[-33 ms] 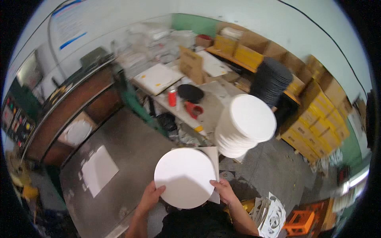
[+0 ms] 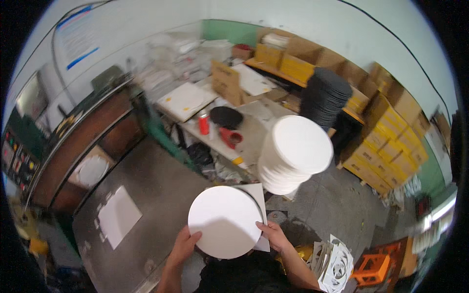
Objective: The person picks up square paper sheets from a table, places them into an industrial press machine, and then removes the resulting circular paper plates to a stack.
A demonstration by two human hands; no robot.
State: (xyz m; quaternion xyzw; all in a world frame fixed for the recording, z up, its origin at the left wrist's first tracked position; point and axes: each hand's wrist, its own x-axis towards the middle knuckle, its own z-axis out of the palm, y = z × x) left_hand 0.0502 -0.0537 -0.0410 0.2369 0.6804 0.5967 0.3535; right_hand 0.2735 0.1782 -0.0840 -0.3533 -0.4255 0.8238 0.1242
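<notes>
A round white disc [image 2: 225,222] is held level in front of my body, its smooth face up and partly in shadow. My left hand [image 2: 183,245] grips its left edge, thumb on top. At the right edge my right hand [image 2: 273,236] closes on it the same way, thumb on top; the fingers of both hands are mostly hidden below. A white square-cornered sheet [image 2: 259,196] shows under the disc on its right side; I cannot tell whether the two touch. Just beyond stands a tall stack of white discs [image 2: 303,144].
A machine bed with a white sheet [image 2: 119,217] lies to the left. Ahead, a worktable holds a red can [image 2: 203,123], a black disc [image 2: 226,117] and a red tape dispenser [image 2: 230,138]. Black discs [image 2: 326,93] and yellow-brown cartons [image 2: 386,146] stand right. An orange stool [image 2: 371,269] and cut-out scraps [image 2: 336,266] are lower right.
The surroundings have shifted slightly left in the picture. Both hands keep their hold on the white disc, which has hardly moved.
</notes>
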